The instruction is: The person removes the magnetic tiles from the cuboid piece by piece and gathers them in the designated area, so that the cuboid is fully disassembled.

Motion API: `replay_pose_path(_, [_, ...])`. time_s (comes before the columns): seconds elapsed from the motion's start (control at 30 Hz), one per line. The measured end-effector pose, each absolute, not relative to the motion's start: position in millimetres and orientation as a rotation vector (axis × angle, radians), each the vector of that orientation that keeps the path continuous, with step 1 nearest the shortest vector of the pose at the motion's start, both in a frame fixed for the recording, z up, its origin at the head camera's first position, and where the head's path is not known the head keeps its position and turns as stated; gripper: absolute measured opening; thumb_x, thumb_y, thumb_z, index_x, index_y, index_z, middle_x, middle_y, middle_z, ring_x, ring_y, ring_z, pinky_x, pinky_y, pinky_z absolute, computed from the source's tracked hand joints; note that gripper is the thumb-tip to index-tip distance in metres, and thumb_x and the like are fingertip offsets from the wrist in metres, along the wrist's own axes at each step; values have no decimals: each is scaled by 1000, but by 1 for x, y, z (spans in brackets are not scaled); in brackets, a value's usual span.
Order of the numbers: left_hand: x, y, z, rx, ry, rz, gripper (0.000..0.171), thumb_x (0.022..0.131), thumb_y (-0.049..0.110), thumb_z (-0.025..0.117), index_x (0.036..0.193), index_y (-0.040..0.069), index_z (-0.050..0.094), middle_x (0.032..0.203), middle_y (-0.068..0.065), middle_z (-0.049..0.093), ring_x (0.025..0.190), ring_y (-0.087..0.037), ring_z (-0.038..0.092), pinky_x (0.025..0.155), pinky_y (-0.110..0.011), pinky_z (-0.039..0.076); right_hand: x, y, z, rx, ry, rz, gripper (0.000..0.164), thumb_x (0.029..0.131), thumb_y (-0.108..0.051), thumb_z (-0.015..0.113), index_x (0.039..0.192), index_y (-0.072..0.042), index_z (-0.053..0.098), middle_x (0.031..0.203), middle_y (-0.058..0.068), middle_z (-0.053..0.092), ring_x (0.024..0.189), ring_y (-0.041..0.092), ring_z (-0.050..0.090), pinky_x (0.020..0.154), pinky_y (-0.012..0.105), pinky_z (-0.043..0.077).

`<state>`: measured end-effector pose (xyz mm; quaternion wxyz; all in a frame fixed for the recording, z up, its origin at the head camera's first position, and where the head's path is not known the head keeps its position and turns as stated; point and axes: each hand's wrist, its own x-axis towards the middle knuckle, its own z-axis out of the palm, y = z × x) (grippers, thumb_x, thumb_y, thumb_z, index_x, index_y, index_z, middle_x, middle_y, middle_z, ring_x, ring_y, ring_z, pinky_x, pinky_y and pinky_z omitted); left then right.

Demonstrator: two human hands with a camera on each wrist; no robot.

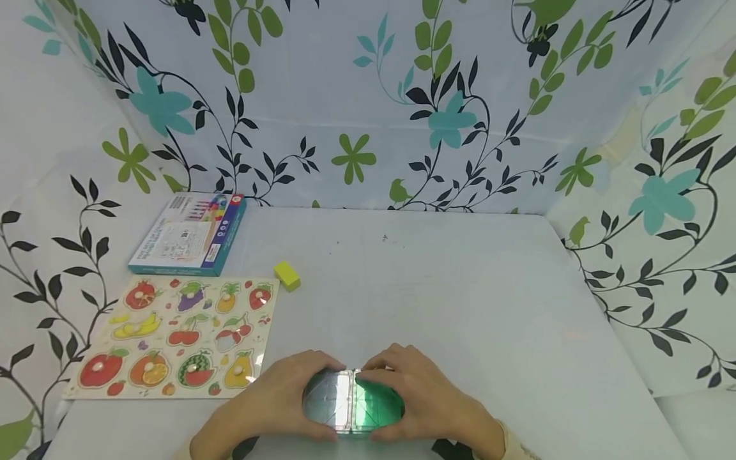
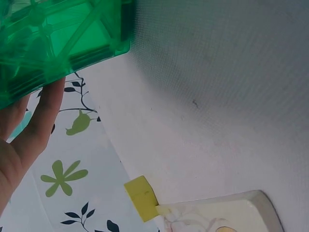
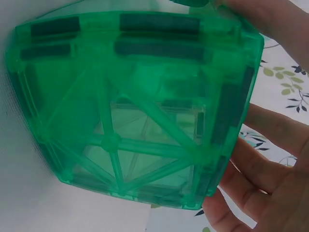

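Observation:
Both hands hold a see-through box built of magnetic tiles, low on the table near the front edge. Its right half is green (image 1: 376, 409) and its left half looks clear (image 1: 324, 402); a bright seam runs between them. My left hand (image 1: 273, 396) grips the clear side, with the thumb toward me and fingers around the far edge. On the green side, my right hand (image 1: 428, 399) curls round it the same way. The right wrist view shows the green face (image 3: 149, 130) close up, ribbed with dark magnets along its edges, and a clear square behind it.
A fruit puzzle board (image 1: 213, 329) lies left of the hands. Behind it is a flat blue-and-white box (image 1: 178, 236). A small yellow block (image 1: 287, 275) sits by the board's far right corner. Leaf-patterned cloth (image 1: 345, 96) rises behind the white table (image 1: 460, 287).

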<state>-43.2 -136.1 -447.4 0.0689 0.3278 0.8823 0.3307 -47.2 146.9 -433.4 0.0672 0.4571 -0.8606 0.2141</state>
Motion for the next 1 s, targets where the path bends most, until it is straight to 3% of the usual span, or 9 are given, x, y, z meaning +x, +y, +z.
replay_pose_path(0.7, [-49,-131,-448,1022,2637,1038,80,64,62,90,128,24,60,119,20,64,106,1,60,90,-28,56,-55,151,-428,1381,-2703,827,77,61,-48,95,129,-25,67,120,-12,63,107,3,51,89,21,45])
replay_pose_path(1.0, [-51,-129,-452,1077,2676,1028,79,62,61,91,125,24,61,117,19,65,104,1,61,88,-28,56,-65,158,-400,1350,-2652,855,77,60,-44,94,129,-23,68,122,-13,64,110,3,52,87,24,49])
